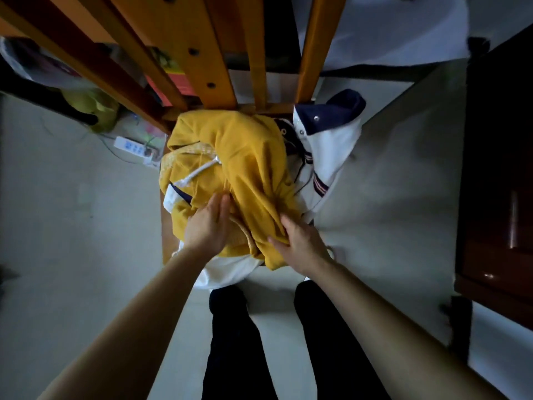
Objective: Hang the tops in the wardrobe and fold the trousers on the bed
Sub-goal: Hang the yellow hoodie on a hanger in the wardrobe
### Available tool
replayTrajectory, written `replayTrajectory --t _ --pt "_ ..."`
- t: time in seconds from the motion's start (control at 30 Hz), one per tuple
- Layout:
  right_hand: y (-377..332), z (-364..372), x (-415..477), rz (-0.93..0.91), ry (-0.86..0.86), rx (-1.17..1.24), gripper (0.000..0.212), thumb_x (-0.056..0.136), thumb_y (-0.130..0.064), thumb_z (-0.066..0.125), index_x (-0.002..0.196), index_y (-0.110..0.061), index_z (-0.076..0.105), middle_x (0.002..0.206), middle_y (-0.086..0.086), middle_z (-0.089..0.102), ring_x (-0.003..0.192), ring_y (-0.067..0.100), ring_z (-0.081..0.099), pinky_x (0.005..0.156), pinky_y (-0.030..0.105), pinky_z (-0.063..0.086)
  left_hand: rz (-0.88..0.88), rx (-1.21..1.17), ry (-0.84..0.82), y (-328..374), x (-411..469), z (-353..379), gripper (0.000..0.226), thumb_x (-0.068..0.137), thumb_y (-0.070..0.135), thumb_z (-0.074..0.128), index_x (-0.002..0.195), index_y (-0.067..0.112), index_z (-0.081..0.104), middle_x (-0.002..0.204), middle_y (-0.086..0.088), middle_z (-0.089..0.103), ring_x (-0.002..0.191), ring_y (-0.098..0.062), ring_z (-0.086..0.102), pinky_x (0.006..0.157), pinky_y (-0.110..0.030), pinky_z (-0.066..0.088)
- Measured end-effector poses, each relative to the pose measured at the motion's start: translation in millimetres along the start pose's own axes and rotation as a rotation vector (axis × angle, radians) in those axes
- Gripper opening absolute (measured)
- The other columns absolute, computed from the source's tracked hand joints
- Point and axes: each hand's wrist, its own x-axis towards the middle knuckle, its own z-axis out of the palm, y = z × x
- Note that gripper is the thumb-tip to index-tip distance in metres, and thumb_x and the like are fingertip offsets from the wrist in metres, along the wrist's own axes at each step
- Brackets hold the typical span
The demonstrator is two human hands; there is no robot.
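Observation:
A heap of clothes lies on a wooden chair (pixel 165 246) right in front of me. On top is a mustard-yellow garment (pixel 245 157) with a white drawstring. Under it and to the right lies a white top with a navy collar (pixel 331 134). My left hand (pixel 209 223) presses into the yellow cloth at the near left, fingers tucked into a fold. Over at the near right edge of the same garment, my right hand (pixel 302 246) has its fingers curled around the fabric. Whether the yellow piece is a top or trousers I cannot tell.
The chair's orange wooden back slats (pixel 219 53) rise behind the heap. A white power strip (pixel 132 147) with cables lies on the floor at left, near a yellow-green bag (pixel 95 108). Dark wooden furniture (pixel 496 197) stands at right. White bedding (pixel 383 27) shows at the top right.

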Motion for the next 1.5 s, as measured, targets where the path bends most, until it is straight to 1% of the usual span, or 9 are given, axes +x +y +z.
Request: replayTrajectory --t 0.17,0.3,0.47,0.67,0.87,1.03,1.17,1.3,1.5 --pt "6.2 -21.0 12.6 -0.035 -0.166 -0.033 0.038 0.088 -0.041 0.068 0.12 -0.023 0.059 0.117 0.007 0.065 0.108 0.032 0.059 0.083 0.035 0.046 -0.037 -0.085 -0.084 2.1 12.7 -7.5 0.085 0.073 0.094 0.031 0.137 0.04 0.05 0.135 0.005 0.059 0.128 -0.024 0.049 0.103 -0.049 0.042" --pt "7.6 -38.3 18.0 0.076 -0.358 0.178 0.067 0.085 -0.044 0.074 0.146 -0.035 0.046 0.141 -0.008 0.051 0.127 0.015 0.051 0.103 0.03 0.042 -0.054 -0.105 -0.011 6.0 27.1 -2.9 0.044 0.085 0.072 0.044 0.09 0.036 0.069 0.105 -0.001 0.069 0.107 -0.03 0.059 0.089 -0.049 0.05" --pt "-3.2 -24.1 17.6 0.209 0.079 0.493 0.031 0.098 -0.053 0.05 0.124 -0.038 0.059 0.12 -0.008 0.057 0.115 0.014 0.055 0.093 0.028 0.042 -0.289 -0.603 0.041 0.4 32.5 -25.6 0.023 0.099 0.032 0.057 0.085 0.016 0.064 0.065 0.004 0.052 0.058 -0.01 0.048 0.057 -0.024 0.044" --pt "-20.1 -2.4 12.8 0.043 0.212 0.317 0.033 0.096 -0.048 0.056 0.126 -0.033 0.053 0.116 0.0 0.052 0.105 0.018 0.055 0.092 0.033 0.046 -0.511 -0.726 0.169 -41.1 29.9 -29.6 0.033 0.099 0.041 0.054 0.082 0.016 0.068 0.052 0.005 0.048 0.058 -0.021 0.047 0.068 -0.05 0.052" --pt "-34.5 -0.2 15.4 0.035 0.53 0.151 0.077 0.087 -0.066 0.055 0.144 -0.014 0.041 0.149 0.017 0.032 0.137 0.031 0.035 0.111 0.05 0.037 -0.327 -0.267 0.267 -8.0 41.8 -55.6 0.046 0.102 0.041 0.046 0.068 0.011 0.053 0.087 -0.023 0.065 0.086 -0.036 0.06 0.072 -0.037 0.043" --pt "-59.0 -10.3 17.3 -0.118 0.303 0.116 0.097 0.077 -0.073 0.063 0.153 -0.023 0.027 0.162 0.007 0.01 0.15 0.028 0.014 0.119 0.044 0.02 -0.116 -1.012 -0.064 28.5 31.2 -97.6 0.043 0.093 0.041 0.059 0.11 0.002 0.063 0.107 -0.019 0.061 0.106 -0.035 0.061 0.101 -0.054 0.049" --pt "-52.5 -24.4 41.4 0.168 0.449 0.313 0.057 0.099 -0.045 0.049 0.145 -0.012 0.046 0.151 0.017 0.044 0.138 0.032 0.043 0.115 0.041 0.035 0.023 -1.256 -0.121 43.3 34.7 -121.2 0.034 0.102 0.042 0.043 0.12 0.019 0.061 0.121 -0.006 0.067 0.117 -0.022 0.063 0.096 -0.04 0.053" --pt "-40.2 -69.9 48.8 0.725 0.618 1.023 0.028 0.1 -0.04 0.046 0.108 -0.021 0.064 0.114 0.005 0.067 0.09 0.022 0.066 0.073 0.036 0.056 -0.183 -0.718 0.294 -8.4 48.8 -91.1 0.047 0.083 0.037 0.052 0.123 0.016 0.063 0.113 -0.005 0.068 0.099 -0.016 0.065 0.087 -0.031 0.053" --pt "-39.0 -75.3 30.3 0.628 0.326 1.273 0.041 0.101 -0.051 0.037 0.115 -0.027 0.067 0.105 -0.002 0.076 0.093 0.021 0.072 0.071 0.035 0.06 -0.169 -0.195 0.002 -75.5 4.4 -9.1 0.048 0.084 0.058 0.063 0.114 0.02 0.065 0.117 -0.007 0.063 0.11 -0.028 0.06 0.095 -0.043 0.05"
